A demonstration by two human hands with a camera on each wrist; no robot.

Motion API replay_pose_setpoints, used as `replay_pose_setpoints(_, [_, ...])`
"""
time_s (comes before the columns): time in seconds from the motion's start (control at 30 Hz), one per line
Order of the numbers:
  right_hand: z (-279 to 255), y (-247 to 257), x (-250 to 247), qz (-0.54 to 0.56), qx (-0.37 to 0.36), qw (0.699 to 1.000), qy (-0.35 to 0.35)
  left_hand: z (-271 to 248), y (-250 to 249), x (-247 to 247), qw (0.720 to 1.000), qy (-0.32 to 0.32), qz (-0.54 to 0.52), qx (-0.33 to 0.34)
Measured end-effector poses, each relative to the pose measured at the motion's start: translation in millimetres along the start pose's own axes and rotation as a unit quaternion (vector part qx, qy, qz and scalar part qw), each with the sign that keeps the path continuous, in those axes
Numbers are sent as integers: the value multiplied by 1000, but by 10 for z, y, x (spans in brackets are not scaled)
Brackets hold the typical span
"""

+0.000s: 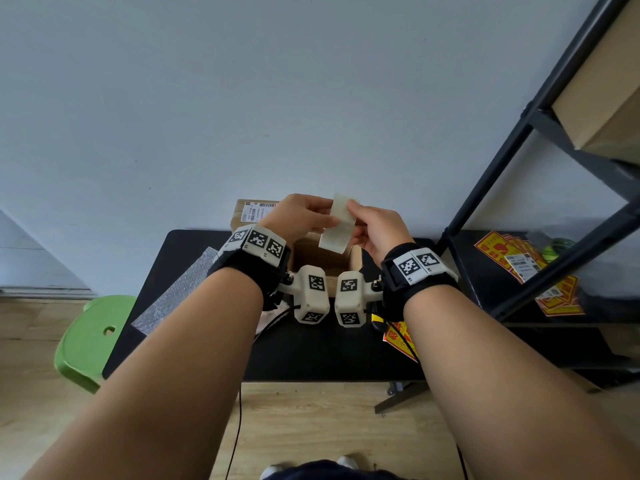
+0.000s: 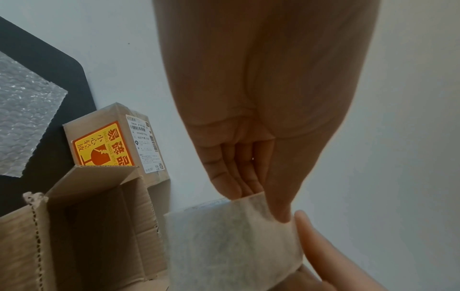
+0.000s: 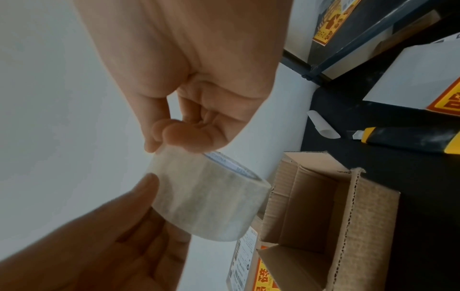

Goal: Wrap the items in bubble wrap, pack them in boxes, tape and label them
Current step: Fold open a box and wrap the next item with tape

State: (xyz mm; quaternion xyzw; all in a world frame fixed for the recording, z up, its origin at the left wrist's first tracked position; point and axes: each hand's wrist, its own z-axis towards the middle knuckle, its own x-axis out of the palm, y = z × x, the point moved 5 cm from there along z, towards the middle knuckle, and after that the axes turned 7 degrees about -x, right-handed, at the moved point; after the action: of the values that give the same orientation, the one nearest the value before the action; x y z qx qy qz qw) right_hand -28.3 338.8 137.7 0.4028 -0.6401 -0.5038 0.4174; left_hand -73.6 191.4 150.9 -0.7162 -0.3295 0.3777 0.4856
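Tape roll: a roll of clear packing tape [image 3: 209,198] is being held up in the air between both hands, above the far edge of the open box, well off the table
Left hand: the left hand [image 1: 300,216] is cradling the roll from the left, fingers bent round its outer face and thumb lying against it
Right hand: the right hand [image 1: 375,226] is pinching at the top of the roll with thumb and fingertips [image 3: 174,135] pressed together, seemingly picking for the loose end
Open box: the open cardboard box [image 1: 325,258] is sitting on the black table [image 1: 194,244] directly below the hands, flaps standing up; its inside is looking bare in the wrist views, though the bottom is partly hidden
Finished box: a sealed box [image 2: 117,141] carrying a fragile sticker and a shipping label is standing just beyond the open one, against the wall
Bubble wrap: a sheet of bubble wrap [image 1: 176,289] is lying on the left of the table
Cutter: a yellow and black utility knife [image 3: 403,140] is lying on the table to the right of the open box
Handling: the roll is likely light and stiff, its outer film slick; gripping through the core or across the flat sides should be steadying it while the free end, thin and prone to sticking back or splitting, is being peeled with a nail
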Motion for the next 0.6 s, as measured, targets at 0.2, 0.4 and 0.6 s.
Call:
replay_pose_setpoints(0.2, [10,59,11,-19,-9,1000,3,54,9,-26,998,-54,-21,-4])
replay_pose_setpoints(0.4, [10,47,-9,12,0,1000,-13,52,-12,-26,1000,-3,1,-11])
replay_pose_setpoints(0.6, [44,51,-33,8,4,1000,-18,38,-23,-12,1000,-12,-9,-10])
